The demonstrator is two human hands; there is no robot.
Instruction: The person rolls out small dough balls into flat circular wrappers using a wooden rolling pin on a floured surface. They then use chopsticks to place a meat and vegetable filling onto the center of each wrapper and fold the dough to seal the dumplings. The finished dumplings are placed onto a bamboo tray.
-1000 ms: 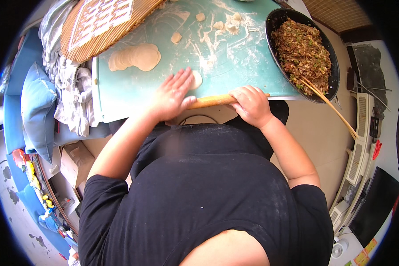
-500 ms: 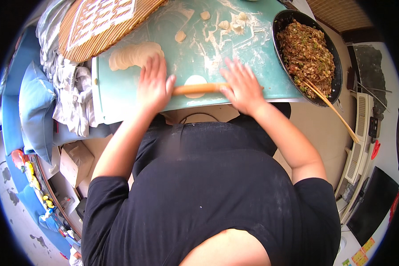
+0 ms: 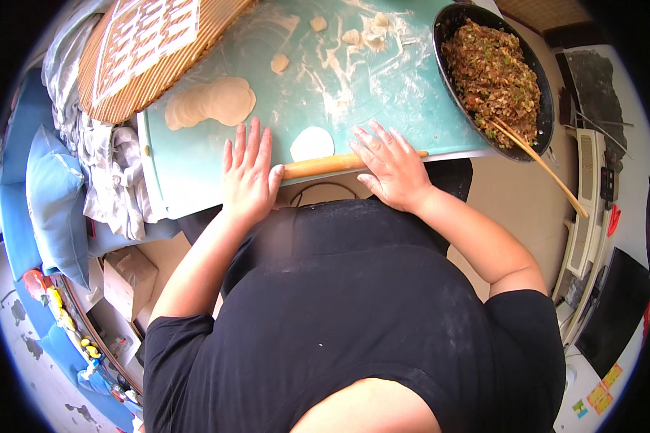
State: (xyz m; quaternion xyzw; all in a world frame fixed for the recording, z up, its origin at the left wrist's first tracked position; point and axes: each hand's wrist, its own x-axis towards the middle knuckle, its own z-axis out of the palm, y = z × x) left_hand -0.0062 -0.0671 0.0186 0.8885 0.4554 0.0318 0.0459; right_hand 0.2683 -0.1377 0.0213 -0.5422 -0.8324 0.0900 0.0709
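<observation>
A wooden rolling pin [image 3: 325, 167] lies crosswise near the front edge of the pale green work surface [image 3: 404, 94]. My left hand [image 3: 250, 173] rests flat over its left end, fingers stretched forward. Over the right end lies my right hand [image 3: 393, 164], fingers extended and slightly spread. Neither hand wraps around the pin. Just beyond the pin sits a thin round dough wrapper [image 3: 312, 143], its near edge against the wood. Farther left, a fanned row of rolled wrappers [image 3: 217, 102] overlaps. Small dough pieces [image 3: 280, 63] lie farther back amid scattered flour.
At the right stands a black pan [image 3: 547, 108] of chopped filling [image 3: 492, 72], with long chopsticks [image 3: 538, 160] leaning out over its rim. A round woven tray [image 3: 97, 101] covers the far left corner. Bunched grey-white cloth [image 3: 115, 173] and a blue cushion [image 3: 59, 195] are left of the surface.
Both hands and the rolling pin have drawn back toward me. The wrapper, previously under the pin, now lies mostly beyond it. The whole view has shifted slightly.
</observation>
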